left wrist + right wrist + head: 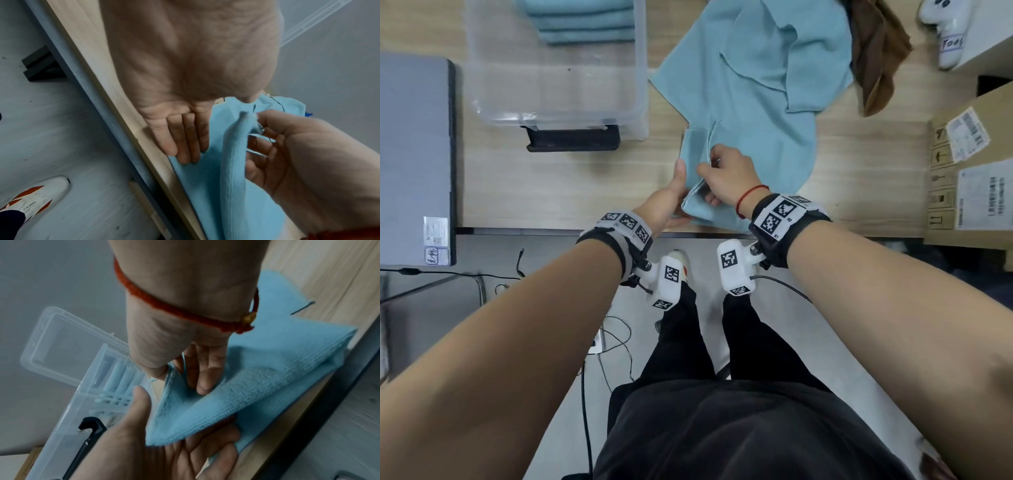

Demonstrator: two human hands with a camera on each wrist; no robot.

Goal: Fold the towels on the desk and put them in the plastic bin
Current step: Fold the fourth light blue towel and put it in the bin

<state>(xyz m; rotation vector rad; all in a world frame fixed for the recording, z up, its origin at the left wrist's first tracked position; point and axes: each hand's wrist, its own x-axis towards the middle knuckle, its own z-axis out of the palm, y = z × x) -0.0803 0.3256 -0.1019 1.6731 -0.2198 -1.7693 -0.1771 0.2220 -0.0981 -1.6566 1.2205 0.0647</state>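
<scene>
We have a light blue towel (pixel 698 171) at the near edge of the wooden desk (pixel 551 185), partly folded into a narrow strip whose long axis runs away from us toward the far side. Our right hand (pixel 729 174) pinches a raised fold of it between thumb and fingers, lifting that layer off the surface. Our left hand (pixel 671 198) lies flat and straight-fingered along the towel's left side, fingertips (pixel 185 155) pressing the cloth down at the desk edge, thumb stretched up beside the fold. Just beyond, touching our towel, a loose heap of blue towels (pixel 756 68) sprawls unfolded across the desk, with a brown cloth (pixel 876 58) bunched at its right. To the left of the heap stands the clear plastic bin (pixel 558 102), open, and inside at its far end we see folded blue towels (pixel 582 24) stacked flat, their long edges running left to right; a black latch (pixel 573 138) sits on its near wall. Further left rests a grey laptop (pixel 414 154), closed, and cardboard boxes (pixel 969 171) crowd the right edge.
</scene>
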